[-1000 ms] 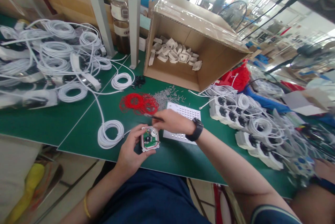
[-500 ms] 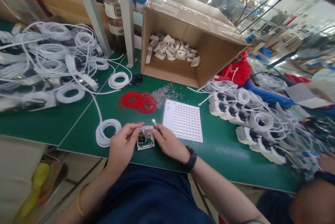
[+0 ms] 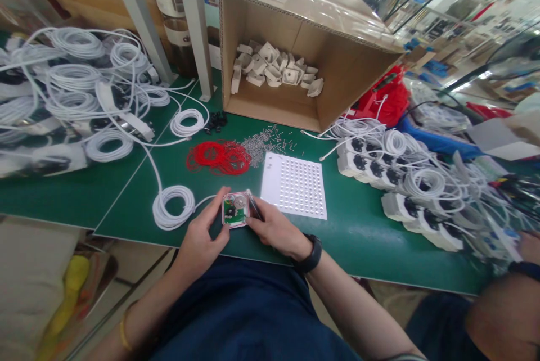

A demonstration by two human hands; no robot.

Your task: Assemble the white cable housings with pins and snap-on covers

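A small white housing with a green circuit board (image 3: 235, 209) sits between both hands near the front edge of the green table (image 3: 358, 248). My left hand (image 3: 201, 235) curls round its left side, fingers on it. My right hand (image 3: 275, 230) presses against its right side and also holds thin dark tweezers (image 3: 254, 206) pointing away from me. A white cable runs from the housing to a white coil (image 3: 172, 206) on the left.
A white dotted tray (image 3: 294, 185) lies just beyond the hands, with red rings (image 3: 218, 157) and small metal pins (image 3: 265, 143) behind it. An open cardboard box (image 3: 295, 46) holds white parts. Cable coils (image 3: 76, 85) lie left, white socket units (image 3: 405, 192) right. Another person's arm (image 3: 502, 305) is at bottom right.
My right hand came back from over the dotted tray to the housing's right side, still with the tweezers. Both hands and the housing now sit closer to the table's front edge.
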